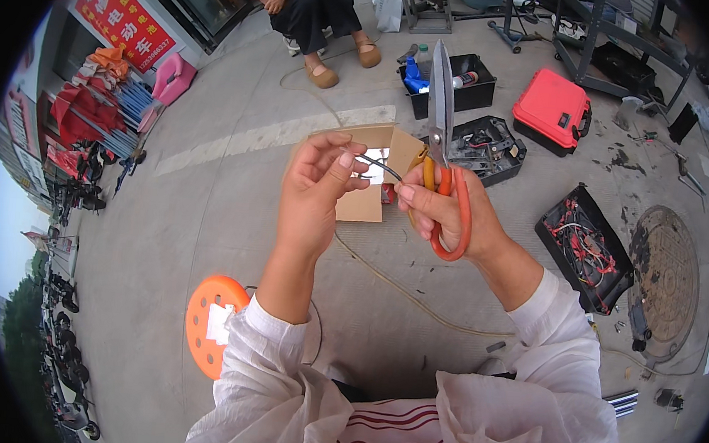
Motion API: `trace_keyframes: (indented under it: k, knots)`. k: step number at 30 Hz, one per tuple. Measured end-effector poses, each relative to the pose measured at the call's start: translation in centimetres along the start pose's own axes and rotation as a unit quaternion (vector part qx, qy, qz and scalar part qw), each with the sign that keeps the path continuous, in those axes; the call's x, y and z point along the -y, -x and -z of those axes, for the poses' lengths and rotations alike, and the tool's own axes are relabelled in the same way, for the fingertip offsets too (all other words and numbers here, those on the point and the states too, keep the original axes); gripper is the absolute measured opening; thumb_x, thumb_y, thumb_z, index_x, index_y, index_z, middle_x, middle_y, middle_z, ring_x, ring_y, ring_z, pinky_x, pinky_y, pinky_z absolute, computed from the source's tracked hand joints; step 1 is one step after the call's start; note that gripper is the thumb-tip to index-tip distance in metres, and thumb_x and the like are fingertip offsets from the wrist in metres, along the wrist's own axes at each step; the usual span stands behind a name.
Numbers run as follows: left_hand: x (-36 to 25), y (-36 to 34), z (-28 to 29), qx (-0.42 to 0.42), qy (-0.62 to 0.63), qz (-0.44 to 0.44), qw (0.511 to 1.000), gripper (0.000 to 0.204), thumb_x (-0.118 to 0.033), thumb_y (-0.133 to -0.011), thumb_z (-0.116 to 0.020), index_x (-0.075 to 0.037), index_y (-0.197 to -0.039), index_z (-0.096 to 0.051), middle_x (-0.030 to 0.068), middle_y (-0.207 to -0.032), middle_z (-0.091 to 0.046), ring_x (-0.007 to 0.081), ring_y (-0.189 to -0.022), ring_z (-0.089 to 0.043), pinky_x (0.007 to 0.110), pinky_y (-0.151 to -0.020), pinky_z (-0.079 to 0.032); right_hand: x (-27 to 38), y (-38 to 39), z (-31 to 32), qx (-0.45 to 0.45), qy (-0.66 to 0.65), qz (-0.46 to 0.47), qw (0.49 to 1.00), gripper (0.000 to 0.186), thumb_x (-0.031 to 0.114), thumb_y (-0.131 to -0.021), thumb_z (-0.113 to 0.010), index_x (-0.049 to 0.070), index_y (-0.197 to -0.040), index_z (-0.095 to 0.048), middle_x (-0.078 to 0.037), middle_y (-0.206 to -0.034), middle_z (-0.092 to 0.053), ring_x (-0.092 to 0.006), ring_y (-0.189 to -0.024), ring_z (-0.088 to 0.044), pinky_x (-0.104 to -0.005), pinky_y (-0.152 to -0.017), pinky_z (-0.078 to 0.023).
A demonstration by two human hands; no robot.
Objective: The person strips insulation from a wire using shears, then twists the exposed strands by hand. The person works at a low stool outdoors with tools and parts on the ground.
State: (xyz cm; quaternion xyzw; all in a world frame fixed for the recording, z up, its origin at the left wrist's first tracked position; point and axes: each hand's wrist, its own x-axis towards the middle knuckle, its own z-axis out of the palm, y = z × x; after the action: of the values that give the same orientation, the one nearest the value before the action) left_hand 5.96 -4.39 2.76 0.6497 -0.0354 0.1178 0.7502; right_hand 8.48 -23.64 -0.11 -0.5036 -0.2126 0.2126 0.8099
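My left hand (316, 185) pinches one end of a thin dark wire (382, 165) between thumb and fingers. My right hand (451, 208) grips large scissors (440, 103) with orange-red handles, blades pointing up, together with a yellow-handled tool (425, 170), partly hidden. My right thumb and fingertips also meet the wire. Below and behind my hands is an open cardboard box (360, 208), with a white item and something red showing in it.
A seated person (312, 22) is ahead. Black bins (419, 103) of bottles and tools, a red case (546, 112), a tray of wiring (581, 256), a manhole cover (661, 287), a metal rack (599, 74) and an orange stool (206, 310) surround me. A hose (415, 297) crosses the pavement.
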Motion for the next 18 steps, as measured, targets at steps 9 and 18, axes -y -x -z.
trace_keyframes:
  k: [9, 18]
  knots:
    - [-3.9, -2.0, 1.3, 0.005, -0.399, -0.454, 0.797, 0.024, 0.002, -0.076, -0.068, -0.003, -0.1, -0.069, 0.0097, -0.088, -0.068, 0.0275, -0.092, -0.062, 0.036, -0.084, -0.046, 4.2, -2.3, -3.9, -0.01, 0.058, 0.019, 0.998, 0.017, 0.016, -0.087, -0.065, 0.0, -0.084, -0.061, -0.003, -0.069, -0.058, -0.0058, -0.047, -0.046, -0.0209, -0.044, -0.039]
    - [-4.0, -2.3, 2.9, 0.083, 0.043, -0.158, 0.983, 0.014, -0.005, -0.091, -0.061, 0.006, -0.098, -0.067, 0.0076, -0.085, -0.068, 0.0125, -0.083, -0.063, 0.025, -0.077, -0.05, 4.1, -5.6, -8.0, 0.036, -0.024, 0.128, 0.991, 0.016, 0.013, -0.088, -0.063, -0.001, -0.093, -0.058, -0.008, -0.075, -0.059, -0.0052, -0.051, -0.046, -0.0206, -0.047, -0.04]
